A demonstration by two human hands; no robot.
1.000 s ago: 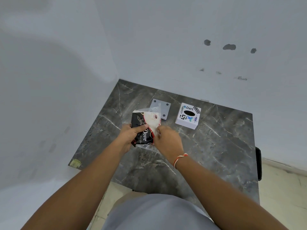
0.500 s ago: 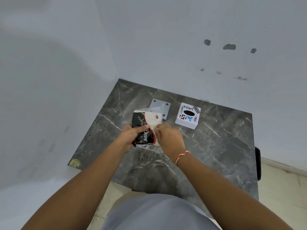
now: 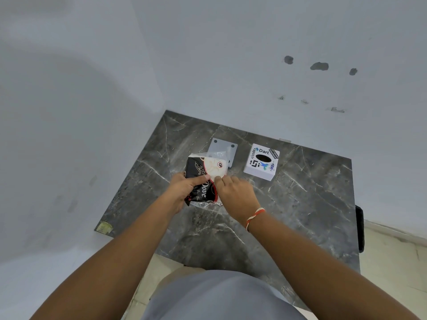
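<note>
A black, white and red plastic packet point(image 3: 204, 179) with "Dove" printed on it is held above the dark marble table point(image 3: 288, 211). My left hand point(image 3: 184, 190) grips the packet's left side, thumb laid across its front. My right hand point(image 3: 235, 195), with a red and white thread at the wrist, pinches the packet's right edge near the middle. Clear plastic film sticks out at the packet's top and bottom.
A white box point(image 3: 262, 161) with stickers and a dark oval slot on top stands to the right of the packet. A flat grey square plate point(image 3: 223, 147) with corner holes lies behind the packet. White walls close the table's left and far sides.
My right hand has slid up along the packet's right edge and now pinches it nearer the middle. The packet has tilted a little to the left. My left hand keeps its grip.
</note>
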